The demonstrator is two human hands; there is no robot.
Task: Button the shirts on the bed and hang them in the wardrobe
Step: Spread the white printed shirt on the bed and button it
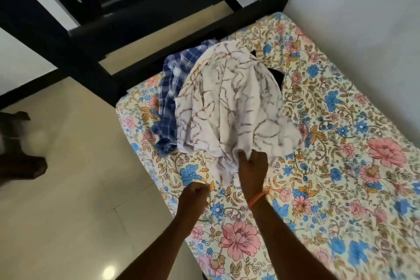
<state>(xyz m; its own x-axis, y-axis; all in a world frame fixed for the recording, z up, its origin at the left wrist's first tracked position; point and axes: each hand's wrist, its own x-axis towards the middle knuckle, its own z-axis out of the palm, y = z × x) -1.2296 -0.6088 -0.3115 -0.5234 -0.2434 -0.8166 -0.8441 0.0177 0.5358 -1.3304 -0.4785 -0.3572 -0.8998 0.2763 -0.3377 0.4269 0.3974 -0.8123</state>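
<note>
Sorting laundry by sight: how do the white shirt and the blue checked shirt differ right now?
The white shirt has thin brown branching lines; the blue checked shirt has a grid. The white one lies on top, gripped by the right hand; the blue one lies partly underneath, untouched. Both are crumpled on the bed.

Cream tiled floor [68, 188] — black frame [75, 36]
</note>
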